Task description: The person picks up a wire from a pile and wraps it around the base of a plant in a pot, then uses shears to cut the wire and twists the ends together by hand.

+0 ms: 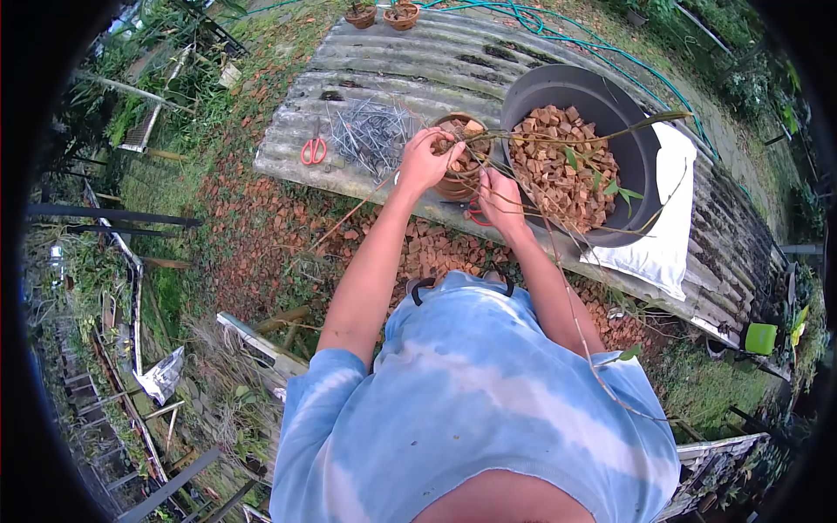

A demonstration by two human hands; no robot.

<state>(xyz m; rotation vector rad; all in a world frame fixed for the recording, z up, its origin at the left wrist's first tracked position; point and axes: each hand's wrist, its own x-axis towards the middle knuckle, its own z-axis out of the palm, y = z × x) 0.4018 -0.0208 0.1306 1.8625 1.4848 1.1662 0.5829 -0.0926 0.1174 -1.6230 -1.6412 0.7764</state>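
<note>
A clay pot (457,188) with brown husk chunks in it stands at the near edge of a corrugated sheet. My left hand (425,159) is closed at the pot's mouth, its fingertips pinching the base of a long-stemmed plant (602,139). Right of the pot, my right hand (502,202) is closed round thin stems of the same plant. Its long canes, with a few green leaves, reach over a large dark tub (641,96) of husk chunks (558,166). Exactly where the fingertips meet the stems is partly hidden.
Left of the pot lies a heap of metal wire pieces (370,132), beside red-handled scissors (314,150). Another red-handled tool (478,212) lies by my right hand. A white sack (658,248) is under the tub. Two small pots (401,16) and a green hose (602,52) are farther back.
</note>
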